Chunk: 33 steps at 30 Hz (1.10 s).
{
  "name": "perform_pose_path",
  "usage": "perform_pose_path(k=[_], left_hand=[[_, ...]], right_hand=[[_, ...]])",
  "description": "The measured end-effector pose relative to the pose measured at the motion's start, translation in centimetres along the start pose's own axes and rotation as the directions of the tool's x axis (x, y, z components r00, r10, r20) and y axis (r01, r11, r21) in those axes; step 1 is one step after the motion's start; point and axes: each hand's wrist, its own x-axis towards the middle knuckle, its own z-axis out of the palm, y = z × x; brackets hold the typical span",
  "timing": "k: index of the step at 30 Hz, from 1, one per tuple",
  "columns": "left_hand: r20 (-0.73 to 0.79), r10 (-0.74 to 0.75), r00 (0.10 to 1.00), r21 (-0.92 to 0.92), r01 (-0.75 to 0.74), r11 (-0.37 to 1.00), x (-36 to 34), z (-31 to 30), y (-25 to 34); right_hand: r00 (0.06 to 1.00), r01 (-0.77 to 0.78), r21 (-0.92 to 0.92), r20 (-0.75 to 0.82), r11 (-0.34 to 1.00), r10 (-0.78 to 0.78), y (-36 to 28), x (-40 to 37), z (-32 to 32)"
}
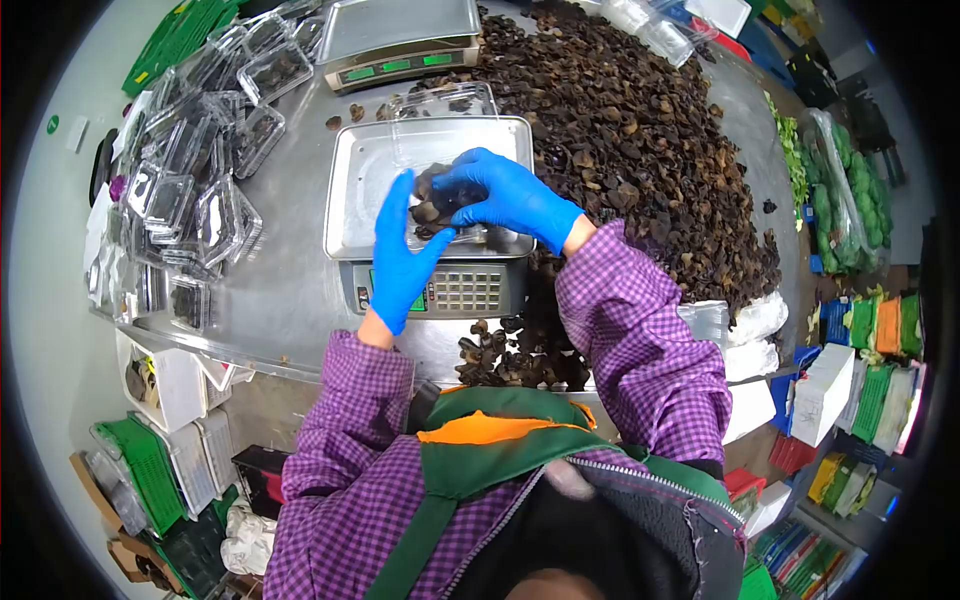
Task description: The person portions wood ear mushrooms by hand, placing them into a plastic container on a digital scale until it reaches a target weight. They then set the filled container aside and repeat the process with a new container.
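My right hand (pixel 520 205), in a blue glove, curls its fingers around some dark wood ear mushrooms (pixel 428 208) over a clear plastic container. My left hand (pixel 400 262), gloved the same way, has its fingers stretched out and thumb spread at the container's left side. Beneath both hands is the metal pan (pixel 343 190) of a weighing scale, its keypad (pixel 470 290) facing me. The container's clear lid (pixel 445 102) stands out past the pan's far edge. My right hand hides part of the container.
A large heap of wood ear mushrooms (pixel 630 140) covers the table's right side. Clear plastic containers (pixel 185 180) are piled at the left. A second scale (pixel 400 35) stands at the back. More mushrooms (pixel 515 355) lie at the near edge. Green net bags (pixel 850 200) are at far right.
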Motion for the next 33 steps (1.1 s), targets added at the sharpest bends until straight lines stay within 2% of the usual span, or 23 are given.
perform_pose_path(k=[1, 2, 3, 5, 6, 7, 9, 11, 13, 14, 16, 20, 21, 23, 25, 27, 29, 31, 32, 33], left_hand=[[0.073, 0.051, 0.996, 0.004, -0.051, 0.999, 0.3, 0.1, -1.1], [0.092, 0.098, 0.991, 0.116, -0.108, 0.987, 0.3, 0.2, -2.4], [0.085, 0.096, 0.992, 0.114, -0.106, 0.988, 0.4, 0.0, -2.5], [0.083, 0.073, 0.994, 0.13, -0.083, 0.988, 0.3, -0.1, -2.7], [0.081, 0.069, 0.994, 0.126, -0.078, 0.989, 0.1, -0.2, -2.9], [0.06, 0.032, 0.998, 0.071, -0.036, 0.997, 0.0, -0.4, -3.1], [0.042, -0.006, 0.999, 0.009, 0.006, 1.0, -0.4, -0.6, -3.7], [-0.066, -0.069, 0.995, -0.117, 0.061, 0.991, -0.7, -1.0, -4.2], [-0.097, -0.103, 0.99, -0.15, 0.087, 0.985, -0.7, -2.2, -3.4], [-0.133, -0.164, 0.977, -0.151, 0.143, 0.978, -0.8, -3.0, -3.6], [-0.193, -0.3, 0.934, -0.199, 0.262, 0.944, -1.0, -4.8, -4.8], [-0.309, -0.376, 0.873, -0.247, 0.308, 0.919, -1.3, -8.2, -5.0], [-0.317, -0.384, 0.867, -0.242, 0.317, 0.917, -1.4, -8.8, -5.3], [-0.32, -0.337, 0.886, -0.22, 0.277, 0.935, -1.5, -10.0, -6.1], [-0.329, -0.334, 0.883, -0.21, 0.277, 0.938, -1.3, -10.3, -6.5], [-0.273, -0.303, 0.913, -0.171, 0.264, 0.949, -0.6, -10.2, -7.0], [-0.253, -0.317, 0.914, -0.152, 0.286, 0.946, 0.5, -9.4, -7.1], [-0.191, -0.226, 0.955, -0.085, 0.213, 0.973, 1.8, -8.3, -7.2], [-0.181, -0.159, 0.971, -0.016, 0.159, 0.987, 2.4, -7.8, -8.2], [-0.179, -0.157, 0.971, -0.018, 0.157, 0.987, 3.1, -7.4, -8.9]], right_hand=[[0.999, 0.042, -0.012, -0.018, 0.999, -0.042, 0.8, 0.5, 0.4], [0.996, 0.083, -0.024, -0.037, 0.996, -0.084, 1.5, 0.8, 0.5], [0.996, 0.085, -0.028, -0.03, 0.996, -0.086, 1.2, 0.8, 0.4], [0.997, -0.053, 0.005, -0.057, 0.999, 0.053, 0.5, 0.2, -0.2], [0.995, -0.049, 0.004, -0.081, 0.999, 0.05, -0.4, -0.1, -0.8], [0.996, -0.054, 0.003, -0.077, 0.999, 0.054, -0.2, -0.4, -0.8], [0.973, -0.067, 0.087, -0.213, 0.994, 0.085, 0.2, -0.7, -0.7], [0.968, -0.088, 0.127, -0.223, 0.988, 0.115, -0.2, -1.3, -0.5], [0.886, -0.156, 0.484, -0.317, 0.861, 0.339, 0.1, -2.4, -0.5], [0.85, -0.129, 0.575, -0.355, 0.808, 0.389, 0.9, -3.2, -0.4], [0.795, -0.171, 0.515, -0.431, 0.84, 0.426, 1.3, -4.9, -0.7], [0.706, -0.279, 0.554, -0.436, 0.784, 0.559, 1.0, -9.5, -0.7], [0.722, -0.216, 0.506, -0.493, 0.835, 0.485, 2.0, -10.7, -0.3], [0.686, -0.246, 0.543, -0.488, 0.803, 0.54, 2.0, -12.7, 0.3], [0.689, -0.251, 0.55, -0.476, 0.797, 0.546, 1.5, -13.8, 1.0], [0.688, -0.253, 0.554, -0.473, 0.793, 0.55, 1.3, -14.0, 1.8], [0.755, -0.204, 0.427, -0.504, 0.881, 0.419, 0.8, -13.7, 2.7], [0.773, -0.152, 0.427, -0.511, 0.891, 0.377, -0.2, -12.9, 3.8], [0.8, -0.202, 0.324, -0.49, 0.924, 0.347, -1.5, -12.2, 3.8], [0.826, -0.246, 0.214, -0.465, 0.945, 0.32, -2.4, -11.6, 4.1]])
